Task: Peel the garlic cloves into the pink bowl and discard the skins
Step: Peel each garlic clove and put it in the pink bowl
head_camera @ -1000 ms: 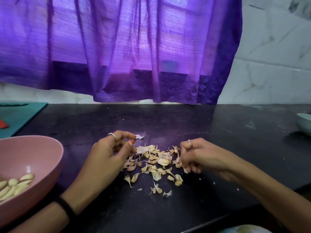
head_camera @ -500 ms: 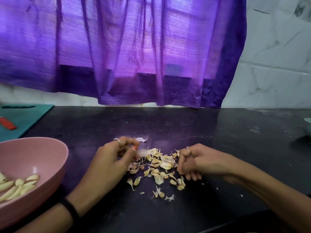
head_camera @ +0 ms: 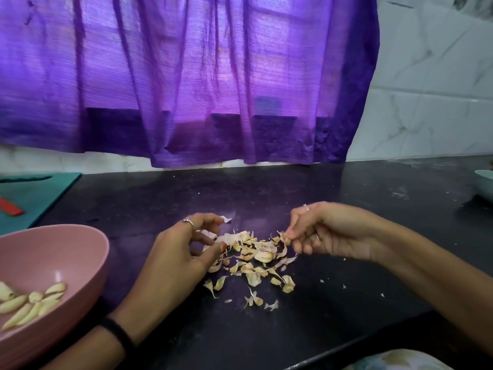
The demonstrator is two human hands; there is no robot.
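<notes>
A loose pile of dry garlic skins [head_camera: 253, 260] lies on the black counter [head_camera: 346, 316] between my hands. My left hand [head_camera: 186, 249] sits at the pile's left edge with fingers curled around some skins. On the pile's right, my right hand [head_camera: 320, 231] is raised a little and pinches a few skins in its fingertips. The pink bowl [head_camera: 66, 249] stands at the left and holds several peeled garlic cloves [head_camera: 29, 303].
A teal cutting board [head_camera: 34, 196] with a red object [head_camera: 10, 206] on it lies at the far left. A pale bowl [head_camera: 484, 182] pokes in at the right edge. A purple curtain [head_camera: 186, 76] hangs over the counter's back, and the counter's front edge runs at the lower right.
My right hand has lifted off the counter and turned, with skins pinched in its fingertips. The left hand has stayed at the pile's left edge. The camera has shifted slightly.
</notes>
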